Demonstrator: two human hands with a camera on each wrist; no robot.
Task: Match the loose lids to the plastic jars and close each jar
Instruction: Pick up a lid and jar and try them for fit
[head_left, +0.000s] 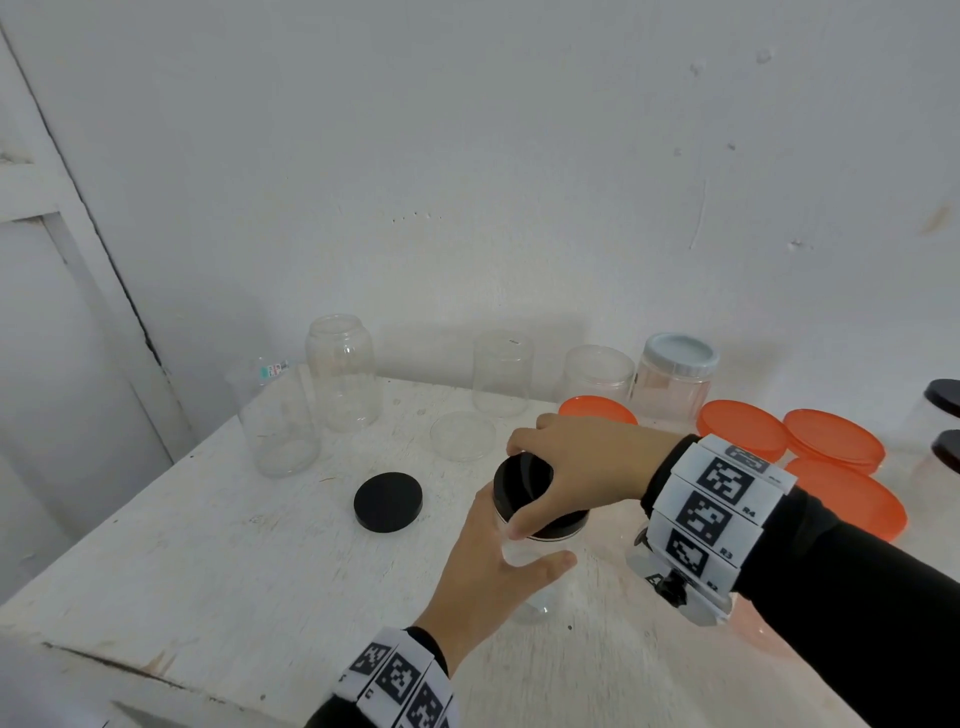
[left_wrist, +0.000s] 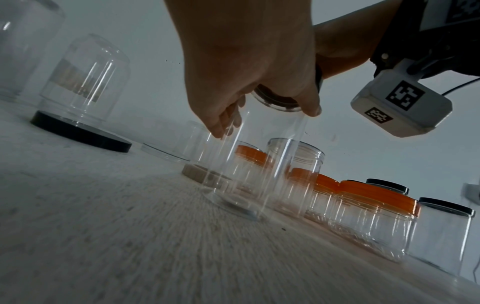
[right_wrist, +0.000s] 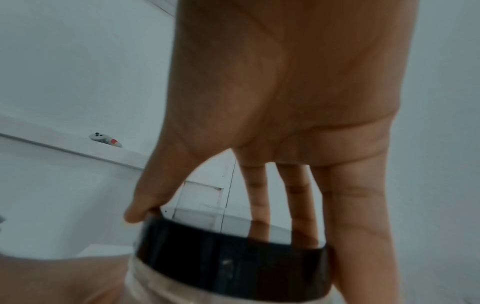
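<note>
Two hands work on one clear jar (head_left: 535, 566) standing upright near the front of the white table (head_left: 208, 561). The left hand (head_left: 488, 577) wraps its fingers and thumb around the jar's transparent wall just below the neck. The right hand (head_left: 576, 467) comes from above, thumb and fingers curled round the rim of the black lid (head_left: 524, 483) that sits on the jar's mouth; in the right wrist view the thumb presses one side of the lid's band and the fingers (right_wrist: 355, 216) run down the other.

A second black lid (head_left: 388, 502) lies flat on the table to the left, apart from the held jar. Behind it stand open clear jars (head_left: 340, 371), and a clear lid (head_left: 462, 435) lies flat between them and the hands. To the right, a jar with a pale grey lid (head_left: 675, 376) stands closed by the wall, with several orange lids (head_left: 834, 441) lying near it and two black-lidded jars (head_left: 943, 415) at the far right edge
</note>
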